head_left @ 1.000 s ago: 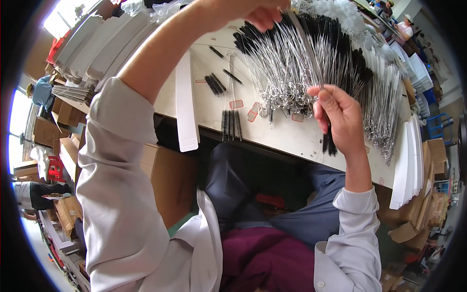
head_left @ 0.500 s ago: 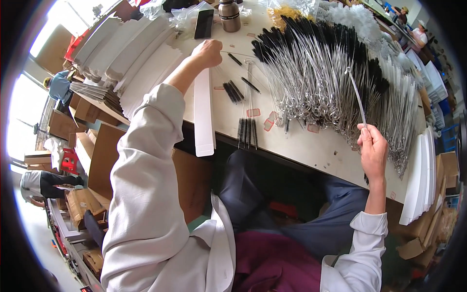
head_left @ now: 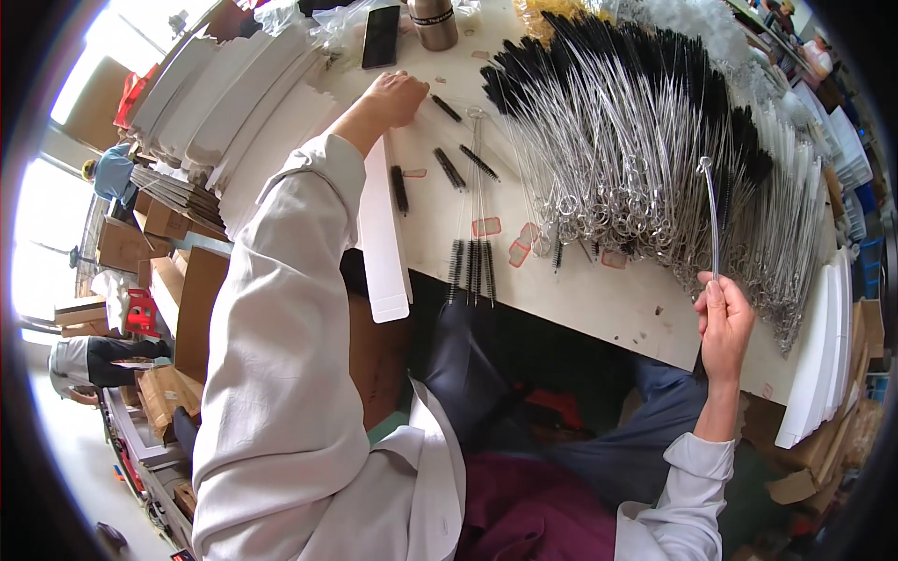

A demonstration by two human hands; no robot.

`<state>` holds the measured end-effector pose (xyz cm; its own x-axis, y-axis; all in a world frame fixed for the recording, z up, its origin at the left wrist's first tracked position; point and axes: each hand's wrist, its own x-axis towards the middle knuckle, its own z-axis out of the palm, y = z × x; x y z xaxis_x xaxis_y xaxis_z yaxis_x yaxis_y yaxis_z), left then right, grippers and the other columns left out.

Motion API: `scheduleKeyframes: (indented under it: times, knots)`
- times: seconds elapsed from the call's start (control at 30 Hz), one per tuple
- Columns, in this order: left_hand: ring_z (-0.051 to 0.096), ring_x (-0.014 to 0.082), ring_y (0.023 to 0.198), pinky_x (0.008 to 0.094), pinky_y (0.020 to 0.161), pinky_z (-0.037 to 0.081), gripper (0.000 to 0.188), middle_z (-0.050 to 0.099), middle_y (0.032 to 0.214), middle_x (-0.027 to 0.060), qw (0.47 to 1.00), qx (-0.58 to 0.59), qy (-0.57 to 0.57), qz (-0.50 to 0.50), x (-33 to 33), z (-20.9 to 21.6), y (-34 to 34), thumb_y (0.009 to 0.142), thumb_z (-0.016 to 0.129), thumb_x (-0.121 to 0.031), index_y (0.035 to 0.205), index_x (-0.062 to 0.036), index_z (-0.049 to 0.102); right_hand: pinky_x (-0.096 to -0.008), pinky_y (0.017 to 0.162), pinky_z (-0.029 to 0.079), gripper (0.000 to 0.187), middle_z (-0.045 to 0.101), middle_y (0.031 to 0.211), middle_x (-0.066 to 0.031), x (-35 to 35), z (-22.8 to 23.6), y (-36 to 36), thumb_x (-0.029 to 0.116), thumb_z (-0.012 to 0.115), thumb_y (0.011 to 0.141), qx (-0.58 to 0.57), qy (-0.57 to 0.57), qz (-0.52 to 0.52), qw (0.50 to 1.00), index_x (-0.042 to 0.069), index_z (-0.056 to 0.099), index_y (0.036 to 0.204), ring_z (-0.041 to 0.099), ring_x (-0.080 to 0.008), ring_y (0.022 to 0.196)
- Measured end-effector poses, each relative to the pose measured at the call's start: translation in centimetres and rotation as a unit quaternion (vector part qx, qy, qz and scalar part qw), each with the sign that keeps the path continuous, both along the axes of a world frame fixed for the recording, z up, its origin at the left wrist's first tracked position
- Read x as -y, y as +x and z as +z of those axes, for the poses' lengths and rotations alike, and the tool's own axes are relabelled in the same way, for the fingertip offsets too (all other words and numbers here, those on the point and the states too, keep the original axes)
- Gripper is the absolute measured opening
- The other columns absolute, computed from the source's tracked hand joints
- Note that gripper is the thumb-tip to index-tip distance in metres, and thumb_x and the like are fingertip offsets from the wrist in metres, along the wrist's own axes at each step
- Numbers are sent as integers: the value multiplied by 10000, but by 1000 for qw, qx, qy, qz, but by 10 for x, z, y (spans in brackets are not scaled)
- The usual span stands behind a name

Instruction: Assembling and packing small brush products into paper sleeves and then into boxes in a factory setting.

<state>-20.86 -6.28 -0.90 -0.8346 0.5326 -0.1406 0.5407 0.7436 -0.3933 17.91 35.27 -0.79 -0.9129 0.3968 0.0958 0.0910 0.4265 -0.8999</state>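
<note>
My right hand (head_left: 726,327) grips a wire-handled cleaning brush (head_left: 714,220), or a thin bundle of them; the looped end points up and dark bristles show below the fist. My left hand (head_left: 395,98) is closed at the far end of a long, narrow white carton (head_left: 382,234); its fingertips are hidden, so what it holds cannot be made out. Several loose black-bristled brushes (head_left: 449,168) lie right of the carton. Others (head_left: 471,266) stick out over the table's near edge. A large heap of brushes (head_left: 617,140) covers the right side.
Stacked white cartons (head_left: 248,103) stand at the far left, and more white cartons (head_left: 816,351) at the right edge. A dark phone (head_left: 380,37) and a metal bottle (head_left: 433,23) sit at the back. Cardboard boxes (head_left: 201,309) stand left of the table.
The view has shifted slightly. The loose brushes beside the carton now lie farther apart, one close to its edge. My right hand still holds its brush upright.
</note>
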Motion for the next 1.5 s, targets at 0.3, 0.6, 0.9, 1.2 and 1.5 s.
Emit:
scheduleKeyframes:
  times: [0.3, 0.6, 0.9, 1.2, 1.5]
  knots:
    - [689, 313, 995, 437, 882, 526, 116, 691, 974, 141, 993, -73, 26, -91, 17, -6, -12, 867, 618, -37, 977, -62, 646, -194, 496, 321, 278, 570, 726, 20, 2, -3, 4, 196, 532, 1077, 7, -11, 14, 1000, -36, 677, 1125, 416, -11, 557]
    - [667, 263, 1000, 400, 913, 506, 81, 642, 982, 96, 966, -219, -60, -121, 26, 62, -25, 867, 625, -78, 931, -87, 674, -197, 496, 320, 267, 579, 725, 16, 4, -11, 5, 185, 548, 1068, 18, -30, 6, 999, -38, 690, 1108, 416, -14, 557]
    - [692, 212, 863, 352, 780, 561, 286, 724, 986, 127, 934, -345, -19, -94, 49, 148, -40, 1057, 553, -247, 1113, -19, 717, -199, 495, 332, 269, 591, 734, 2, 11, -2, 11, 189, 548, 1068, -4, -72, 24, 997, -35, 693, 1101, 430, -20, 558]
    - [634, 180, 742, 270, 730, 506, 306, 703, 888, 79, 815, 6, 579, -25, 26, 225, -39, 1057, 554, -304, 1036, -61, 739, -207, 505, 357, 279, 603, 739, -15, 10, 2, 30, 215, 549, 1074, -20, -110, 30, 993, -25, 689, 1103, 451, -37, 563]
    - [651, 343, 681, 465, 726, 531, 154, 661, 740, 139, 843, -387, 192, -321, -135, 285, -16, 869, 581, -140, 811, -71, 707, -218, 497, 383, 288, 607, 733, -19, 7, -6, 47, 218, 546, 1074, -25, -127, 21, 991, -30, 691, 1102, 474, -50, 563]
